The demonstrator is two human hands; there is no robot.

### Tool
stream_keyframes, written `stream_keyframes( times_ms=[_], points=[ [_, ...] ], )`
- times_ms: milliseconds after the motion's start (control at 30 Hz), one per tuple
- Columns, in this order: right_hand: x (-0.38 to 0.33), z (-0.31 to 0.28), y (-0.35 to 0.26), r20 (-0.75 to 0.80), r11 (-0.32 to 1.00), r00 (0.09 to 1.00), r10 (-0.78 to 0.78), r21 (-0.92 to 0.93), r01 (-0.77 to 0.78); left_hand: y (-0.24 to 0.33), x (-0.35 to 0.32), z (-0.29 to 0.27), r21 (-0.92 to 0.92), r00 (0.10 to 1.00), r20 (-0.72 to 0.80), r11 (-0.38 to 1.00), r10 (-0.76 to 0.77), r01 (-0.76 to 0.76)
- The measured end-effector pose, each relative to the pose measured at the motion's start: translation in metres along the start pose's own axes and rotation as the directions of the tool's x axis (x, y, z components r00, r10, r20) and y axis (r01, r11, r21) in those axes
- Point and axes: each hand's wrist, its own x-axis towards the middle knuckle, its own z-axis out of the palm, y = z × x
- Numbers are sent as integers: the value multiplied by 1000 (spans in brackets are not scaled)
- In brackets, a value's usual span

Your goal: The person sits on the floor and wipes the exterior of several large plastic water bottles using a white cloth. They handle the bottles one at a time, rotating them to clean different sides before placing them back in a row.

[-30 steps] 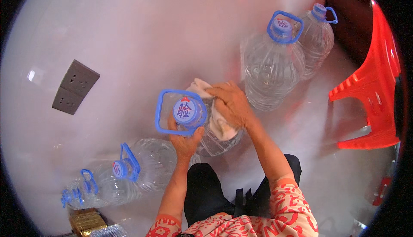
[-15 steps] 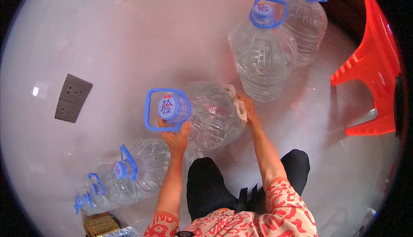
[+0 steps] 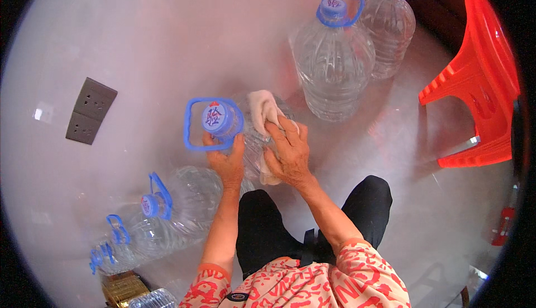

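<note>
A large clear plastic water bottle [image 3: 254, 150] with a blue cap and a blue loop handle [image 3: 188, 126] stands in front of me, its neck toward the left. My left hand [image 3: 226, 161] grips the bottle around its neck, thumb and fingers just below the cap. Over the bottle's upper side, my right hand [image 3: 289, 150] presses a pale pinkish-white cloth [image 3: 264, 110], with its fingers bent on the fabric. The cloth and right hand hide much of the bottle's body.
Two similar bottles [image 3: 335, 56] stand at the far right, near a red plastic stool [image 3: 474, 90]. Several more bottles [image 3: 192, 196] line up at the lower left, beside a gold-coloured box [image 3: 125, 288]. A dark socket plate [image 3: 91, 110] is on the wall at left.
My right hand has moved left with the cloth, from the bottle's far right end onto its upper side near the neck. My left hand keeps its hold on the neck.
</note>
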Motion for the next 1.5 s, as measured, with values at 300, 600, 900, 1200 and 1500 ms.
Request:
stream_keyframes(
  times_ms=[300, 600, 900, 1200, 1500],
  points=[
    [-39, 32, 98, 9, 757, 836, 549, 419, -501, 3, -5, 3, 124, 998, -22, 991, 52, -49],
    [-155, 86, 229, 111, 610, 603, 790, -45, -791, -9, -8, 3, 212, 995, -55, 975, 83, -69],
    [-104, 72, 111, 173, 18, 147, 974, 588, -809, -18, -6, -8, 272, 991, -55, 957, 119, -100],
    [-79, 22, -3, -36, 616, 666, 745, 422, -666, 0, 7, -3, 134, 984, -38, 976, 175, -169],
    [64, 34, 20, 156, 983, 977, 145, 87, -160, 4, 6, -13, 140, 978, 47, 968, 204, -208]
  ],
)
